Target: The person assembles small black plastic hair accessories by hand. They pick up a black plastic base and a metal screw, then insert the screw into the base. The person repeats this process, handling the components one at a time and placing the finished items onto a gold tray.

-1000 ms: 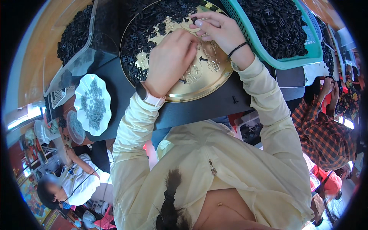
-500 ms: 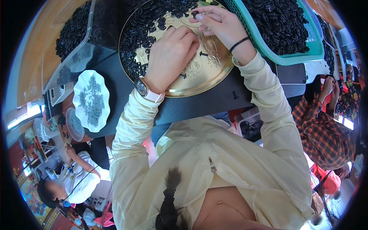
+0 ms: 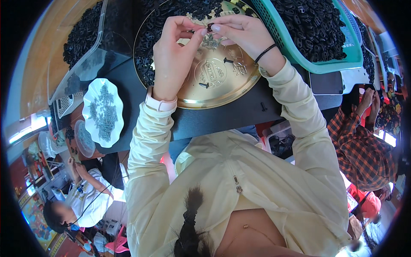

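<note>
Over the round gold tray (image 3: 239,88), both my hands meet at a small black plastic piece (image 3: 210,27). My right hand (image 3: 248,36) pinches that piece between thumb and fingertips. From the other side my left hand (image 3: 175,53) comes up to it with thumb and forefinger pressed together; what lies between those fingertips is too small to make out. Many loose black plastic pieces (image 3: 147,47) cover the tray's left and far parts. Nearer me, two slim black pins or screws (image 3: 228,60) lie apart on the gold surface.
A green basket (image 3: 317,67) heaped with black pieces stands right. On the left are a white scalloped dish (image 3: 117,124) of small grey parts and a clear bin (image 3: 77,81). One black pin (image 3: 263,106) lies on the dark table (image 3: 214,122). People sit at both sides.
My left hand has risen from low over the tray and turned, bringing its fingertips to the black piece. My right hand has lowered the piece slightly toward it.
</note>
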`<state>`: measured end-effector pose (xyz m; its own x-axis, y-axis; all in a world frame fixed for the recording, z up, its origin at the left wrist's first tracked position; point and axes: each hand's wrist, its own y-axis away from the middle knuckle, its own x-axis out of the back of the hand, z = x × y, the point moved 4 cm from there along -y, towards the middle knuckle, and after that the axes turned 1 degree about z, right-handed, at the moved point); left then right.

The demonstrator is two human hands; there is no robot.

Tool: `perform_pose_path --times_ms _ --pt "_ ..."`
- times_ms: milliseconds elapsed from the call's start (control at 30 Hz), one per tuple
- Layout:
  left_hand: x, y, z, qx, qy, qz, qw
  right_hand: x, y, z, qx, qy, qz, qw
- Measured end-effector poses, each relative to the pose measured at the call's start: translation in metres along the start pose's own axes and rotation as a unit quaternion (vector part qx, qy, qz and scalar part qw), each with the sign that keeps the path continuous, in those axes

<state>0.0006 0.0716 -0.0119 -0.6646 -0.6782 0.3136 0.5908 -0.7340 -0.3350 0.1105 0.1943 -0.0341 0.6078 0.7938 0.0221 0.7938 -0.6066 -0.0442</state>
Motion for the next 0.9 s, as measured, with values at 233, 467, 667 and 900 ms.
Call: perform_pose_path --times_ms 233,467,667,900 --pt "-0.002 0.001 0.0 -0.017 -0.033 -0.013 0.999 0.003 0.002 -0.002 0.013 0.096 -0.02 0.995" --pt "-0.002 0.003 -0.003 -0.031 -0.106 -0.061 0.992 -0.002 0.009 -0.006 0.076 0.212 0.009 0.974" --pt "0.036 -0.01 0.004 0.062 -0.111 -0.07 0.989 -0.006 0.003 0.01 0.036 0.043 -0.042 0.998" --pt "0.077 -0.004 -0.023 -0.015 -0.46 0.011 0.888 0.0 0.004 -0.004 -0.021 0.058 -0.012 0.998"
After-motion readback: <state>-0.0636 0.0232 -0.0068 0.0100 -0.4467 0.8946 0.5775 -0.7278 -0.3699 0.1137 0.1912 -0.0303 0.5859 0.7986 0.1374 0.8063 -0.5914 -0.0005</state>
